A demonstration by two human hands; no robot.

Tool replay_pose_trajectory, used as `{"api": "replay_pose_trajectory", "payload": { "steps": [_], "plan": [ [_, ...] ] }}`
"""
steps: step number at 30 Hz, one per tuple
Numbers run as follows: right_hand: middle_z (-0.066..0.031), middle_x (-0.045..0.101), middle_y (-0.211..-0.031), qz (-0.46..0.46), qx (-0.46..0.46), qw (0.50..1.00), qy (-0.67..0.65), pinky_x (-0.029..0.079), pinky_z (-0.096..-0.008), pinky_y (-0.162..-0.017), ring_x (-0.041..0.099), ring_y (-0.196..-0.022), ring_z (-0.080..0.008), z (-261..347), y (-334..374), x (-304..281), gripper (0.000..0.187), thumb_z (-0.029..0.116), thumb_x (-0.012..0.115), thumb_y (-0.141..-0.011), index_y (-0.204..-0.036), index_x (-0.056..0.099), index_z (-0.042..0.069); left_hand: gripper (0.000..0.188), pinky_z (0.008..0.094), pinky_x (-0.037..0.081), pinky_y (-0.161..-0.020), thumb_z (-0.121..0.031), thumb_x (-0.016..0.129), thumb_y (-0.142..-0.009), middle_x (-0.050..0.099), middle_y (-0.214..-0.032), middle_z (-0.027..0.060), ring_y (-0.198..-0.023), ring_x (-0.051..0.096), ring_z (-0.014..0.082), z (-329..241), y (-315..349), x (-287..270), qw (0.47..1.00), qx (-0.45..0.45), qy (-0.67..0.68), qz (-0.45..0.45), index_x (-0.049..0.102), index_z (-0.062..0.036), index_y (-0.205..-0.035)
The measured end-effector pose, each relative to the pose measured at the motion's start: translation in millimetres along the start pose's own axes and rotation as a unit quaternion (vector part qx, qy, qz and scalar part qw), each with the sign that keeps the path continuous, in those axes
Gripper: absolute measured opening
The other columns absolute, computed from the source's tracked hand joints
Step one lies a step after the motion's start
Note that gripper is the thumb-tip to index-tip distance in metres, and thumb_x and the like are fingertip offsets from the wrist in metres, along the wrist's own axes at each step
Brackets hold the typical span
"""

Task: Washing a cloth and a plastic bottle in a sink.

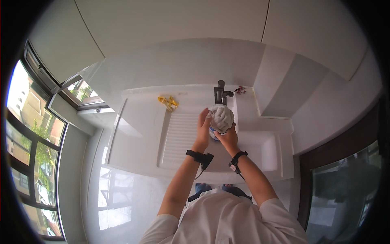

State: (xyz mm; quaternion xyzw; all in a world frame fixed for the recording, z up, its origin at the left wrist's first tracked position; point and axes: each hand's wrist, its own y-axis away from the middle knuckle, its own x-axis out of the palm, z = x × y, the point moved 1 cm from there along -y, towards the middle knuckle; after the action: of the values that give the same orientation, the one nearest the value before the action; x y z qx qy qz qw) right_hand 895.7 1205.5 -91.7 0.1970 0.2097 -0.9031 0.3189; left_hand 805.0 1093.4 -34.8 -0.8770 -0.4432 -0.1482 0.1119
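Crumpled white cloth (222,118), soft and deeply folded into a rounded bundle, sat between two bare hands above the sink unit, just in front of the dark, angular faucet (219,96). The left hand (203,128) was curled about its left side, fingers bent; the right hand (229,138) was bent around its lower right — both partly closed, holding it. Beneath the cloth showed part of a blue-and-pale object (212,132), its full shape hidden. To the left lay a ribbed washboard panel (182,132) — parallel ridges in smooth, glossy white — with a crinkled yellow item (168,102) near its upper end. To the right, a rectangular basin (268,151) had rounded inner corners.
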Motion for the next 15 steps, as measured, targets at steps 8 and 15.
{"api": "replay_pose_trajectory", "payload": {
  "steps": [8,15],
  "plan": [
    [-0.0189,0.065,-0.116,0.036,0.078,0.996,-0.011,0.053,-0.0449,-0.086,0.065,-0.105,-0.0375,-15,6,3,0.089,0.035,0.087,-0.064,-0.132,0.039,0.002,0.075,0.0551,0.019,-0.114,-0.047,0.05,-0.096,0.017,-0.163,0.0097,-0.15,0.016,0.0257,51,32,-20,0.982,-0.184,0.023,-0.03,0.014,-0.0249,-0.159],
    [-0.0166,0.066,-0.115,0.068,0.076,0.995,0.009,0.053,-0.0428,-0.087,0.066,-0.104,-0.0354,-24,12,-4,0.085,0.032,0.085,-0.064,-0.131,0.042,0.004,0.09,0.0409,0.026,-0.115,-0.036,0.064,-0.094,0.023,-0.159,0.0144,-0.147,0.024,0.0272,56,23,-3,0.994,-0.108,0.002,0.017,0.008,-0.0121,-0.159]
  ]
}}
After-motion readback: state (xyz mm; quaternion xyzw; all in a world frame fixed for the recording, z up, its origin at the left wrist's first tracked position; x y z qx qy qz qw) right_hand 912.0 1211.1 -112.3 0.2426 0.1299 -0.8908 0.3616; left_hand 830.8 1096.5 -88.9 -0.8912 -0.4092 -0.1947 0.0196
